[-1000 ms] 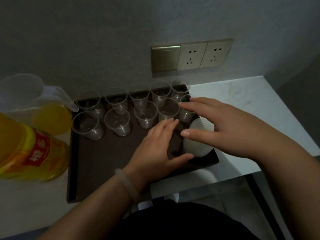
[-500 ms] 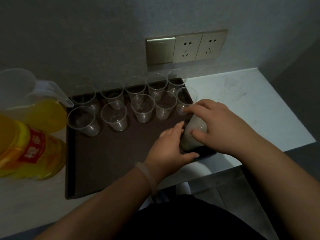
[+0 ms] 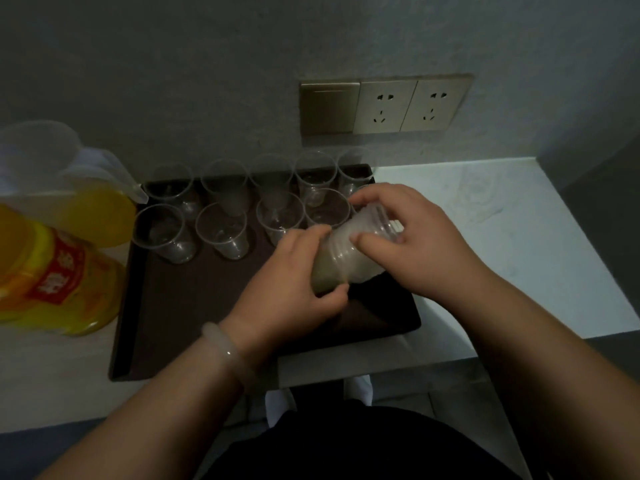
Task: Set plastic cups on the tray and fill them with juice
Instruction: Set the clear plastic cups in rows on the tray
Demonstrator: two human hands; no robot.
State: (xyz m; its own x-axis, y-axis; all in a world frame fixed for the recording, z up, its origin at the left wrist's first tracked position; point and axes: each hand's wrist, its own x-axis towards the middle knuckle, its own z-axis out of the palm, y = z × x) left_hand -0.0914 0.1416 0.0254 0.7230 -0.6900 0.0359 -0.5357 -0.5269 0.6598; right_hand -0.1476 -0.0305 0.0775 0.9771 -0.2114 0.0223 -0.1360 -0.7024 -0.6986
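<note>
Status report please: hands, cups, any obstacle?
Left hand, right hand both grip cup stack above tray. Two rows of cups set, all empty. Nothing blocking.

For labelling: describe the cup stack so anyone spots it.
Find the dark tray below the wall sockets. Over its right end, left hand and right hand hold a stack of nested cups. Unlike the single upright cups behind, it is tilted, rims layered.

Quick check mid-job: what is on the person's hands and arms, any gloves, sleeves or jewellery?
No gloves on either hand. The left hand has a pale, smooth, translucent bangle round its wrist; the right hand shows nothing at the wrist. Both forearms are bare, no sleeves in view.
</note>
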